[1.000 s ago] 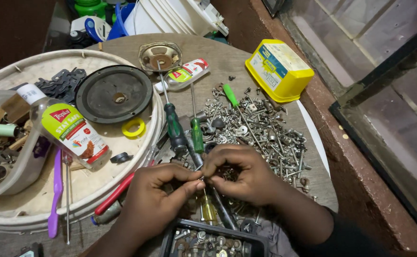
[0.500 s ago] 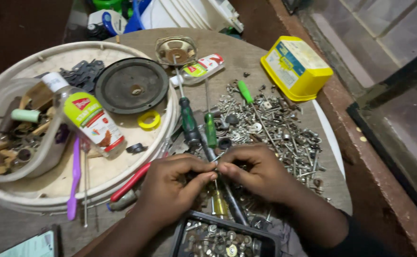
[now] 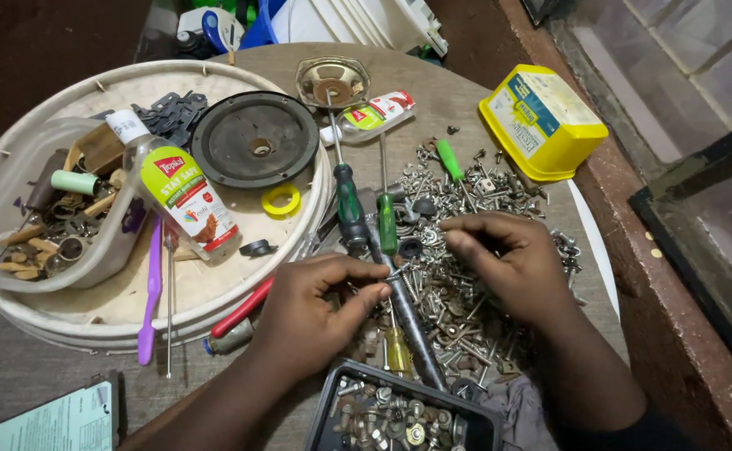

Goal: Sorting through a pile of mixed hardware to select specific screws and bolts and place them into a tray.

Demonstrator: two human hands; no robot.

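Head view: round grey table (image 3: 466, 92), seen from above, crowded with hardware.
Left hand (image 3: 316, 313): near the table's front edge, thumb and forefinger pinched together over the screw pile (image 3: 466, 276); whatever sits between the fingertips is too small to make out.
Right hand (image 3: 512, 263): on the pile at the table's right side, fingers curled inward, tips close together; cannot tell whether anything is gripped.
Screw pile: loose screws, washers and nuts spread across the right half of the table, under and around both hands.
Screwdrivers: dark green handle (image 3: 349, 205) and brighter green handle (image 3: 387, 224) lie side by side just beyond the hands; small green one (image 3: 449, 159) further back on the pile.
Black tray (image 3: 399, 413): front edge, between the forearms, holding sorted nuts and washers.
Yellow tub (image 3: 541, 121): rectangular, upside down at the right edge, blue-and-white label on its side.
White round tray (image 3: 116, 296): left side of the table, carrying a clear bottle (image 3: 178, 188) with green, white and red label, lying flat, and a black speaker cone (image 3: 255, 139).
Small tube (image 3: 370, 115): white with red and green print, rear centre, beside a metal speaker frame (image 3: 331, 81).
Pale green booklet (image 3: 57, 422): front-left corner.
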